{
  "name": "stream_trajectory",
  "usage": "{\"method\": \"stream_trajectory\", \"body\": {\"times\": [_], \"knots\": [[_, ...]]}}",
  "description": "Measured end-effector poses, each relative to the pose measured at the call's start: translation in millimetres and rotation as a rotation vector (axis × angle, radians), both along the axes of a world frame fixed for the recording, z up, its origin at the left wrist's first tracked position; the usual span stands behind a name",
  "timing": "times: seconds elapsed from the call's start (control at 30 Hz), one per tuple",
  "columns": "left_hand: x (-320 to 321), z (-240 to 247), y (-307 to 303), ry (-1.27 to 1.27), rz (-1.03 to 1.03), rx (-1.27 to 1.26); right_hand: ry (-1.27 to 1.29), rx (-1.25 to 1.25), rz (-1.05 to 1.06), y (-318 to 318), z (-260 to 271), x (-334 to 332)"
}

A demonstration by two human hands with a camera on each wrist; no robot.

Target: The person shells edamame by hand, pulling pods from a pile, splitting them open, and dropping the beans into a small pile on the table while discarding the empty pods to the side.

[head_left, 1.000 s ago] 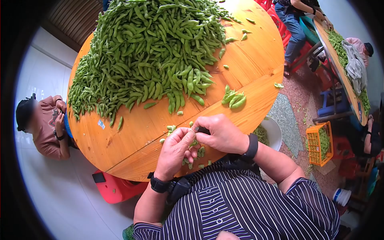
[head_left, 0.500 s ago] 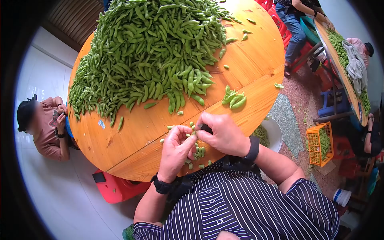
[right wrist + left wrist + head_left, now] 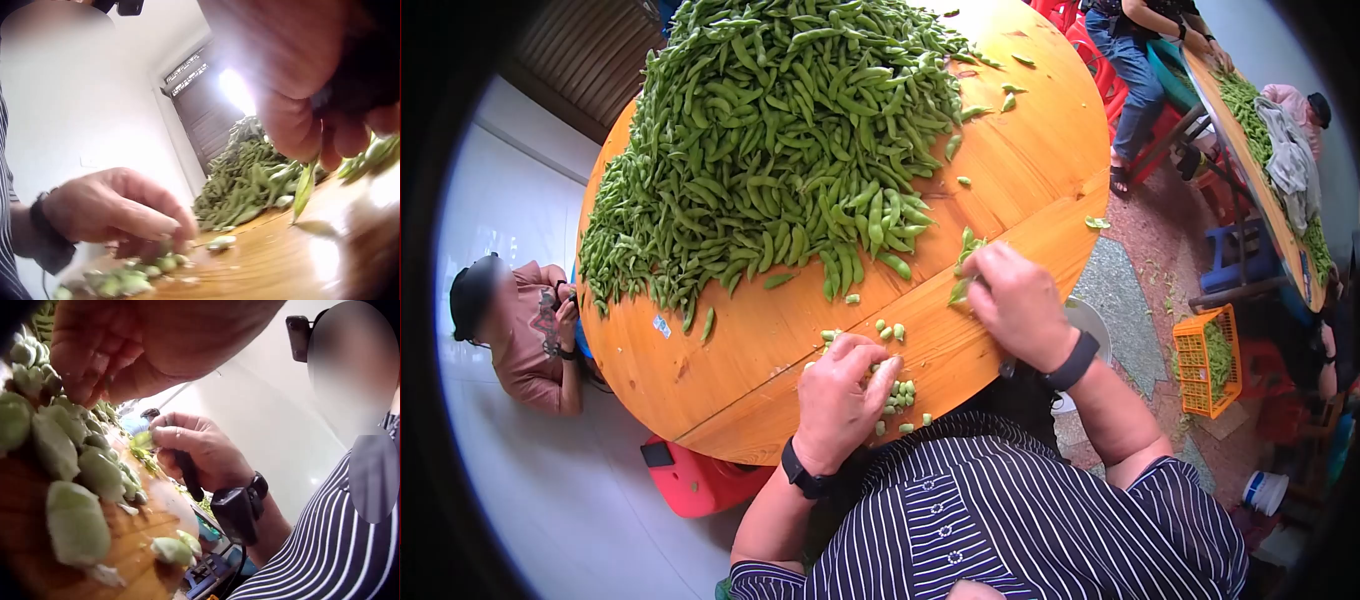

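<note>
My right hand (image 3: pixel 1022 308) pinches a green pod (image 3: pixel 959 291) at the right of the table; in the right wrist view the pod (image 3: pixel 304 192) hangs by one end from the fingertips, over the wood. A black object (image 3: pixel 187 475) lies against its fingers in the left wrist view. My left hand (image 3: pixel 836 402) is low at the table's near edge, fingers and thumb bent down among pale green beans (image 3: pixel 903 392). Seen from the right wrist, the left hand's (image 3: pixel 122 206) fingertips reach the beans (image 3: pixel 128 282); whether they grip any is hidden.
A large heap of pods (image 3: pixel 770 150) covers the far part of the round wooden table (image 3: pixel 1000 200). A bowl (image 3: pixel 1090 325) and an orange crate (image 3: pixel 1206 362) stand below on the right. A person (image 3: pixel 535 335) sits at the left, with a red stool (image 3: pixel 700 480) nearer.
My right hand has left the left hand, moved right and forward, and taken a pod from the small group there. My left hand has moved slightly; more beans show on the wood beside it.
</note>
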State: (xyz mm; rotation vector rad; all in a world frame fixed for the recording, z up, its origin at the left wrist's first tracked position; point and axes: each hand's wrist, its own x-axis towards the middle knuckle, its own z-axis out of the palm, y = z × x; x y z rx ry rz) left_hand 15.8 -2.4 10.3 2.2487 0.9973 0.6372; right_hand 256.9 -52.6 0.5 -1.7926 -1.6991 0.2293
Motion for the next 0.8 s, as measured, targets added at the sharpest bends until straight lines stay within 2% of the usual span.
{"method": "stream_trajectory", "body": {"times": [0.03, 0.1, 0.17, 0.23, 0.27, 0.33, 0.37, 0.43, 0.57, 0.63, 0.67, 0.7, 0.73, 0.8], "knots": [[-2.6, 1.0, 3.0, -0.023, -0.041, -0.011, 0.002, 0.001, 0.002, 1.0, 1.7, 1.9], [-1.2, 0.5, 19.3, -0.044, -0.024, 0.052, -0.049, 0.01, -0.124, 1.8, 10.1, 3.6], [2.7, -1.9, 38.8, -0.055, 0.128, 0.091, -0.041, 0.032, -0.147, 3.8, 14.1, -0.5], [6.3, -8.9, 57.0, -0.032, 0.166, 0.124, 0.078, 0.141, -0.129, 6.7, 11.4, -5.2], [7.5, -11.8, 63.3, 0.07, 0.193, 0.16, 0.078, 0.142, -0.126, 6.3, 11.1, -10.5], [7.9, -19.8, 73.4, 0.197, 0.228, 0.201, 0.242, 0.063, 0.094, 2.8, 10.3, -25.1], [6.6, -21.1, 76.1, 0.195, 0.228, 0.202, 0.241, 0.064, 0.094, 2.3, 6.8, -31.3], [4.3, -21.3, 79.3, 0.235, 0.245, 0.151, 0.323, -0.058, 0.238, 2.0, -2.2, -42.5], [-6.1, -12.9, 67.3, 0.102, 0.22, 0.171, 0.257, -0.155, 0.239, 3.9, -2.7, -52.8], [-6.0, -3.2, 50.9, -0.062, 0.275, -0.279, 0.329, -0.119, 0.219, 7.3, -6.8, -54.4], [-5.3, -4.3, 42.4, -0.223, 0.252, -0.416, 0.329, -0.122, 0.218, 8.7, -5.2, -55.9], [-7.1, -8.2, 36.2, -0.338, 0.22, -0.585, 0.444, -0.132, 0.21, 10.0, -2.0, -57.7], [-8.3, -9.2, 28.3, -0.382, 0.214, -0.673, 0.558, -0.142, 0.201, 10.8, -0.2, -59.1], [-5.9, -5.2, 13.8, -0.448, 0.197, -0.798, 0.613, -0.161, 0.199, 11.6, -0.8, -60.6]]}}
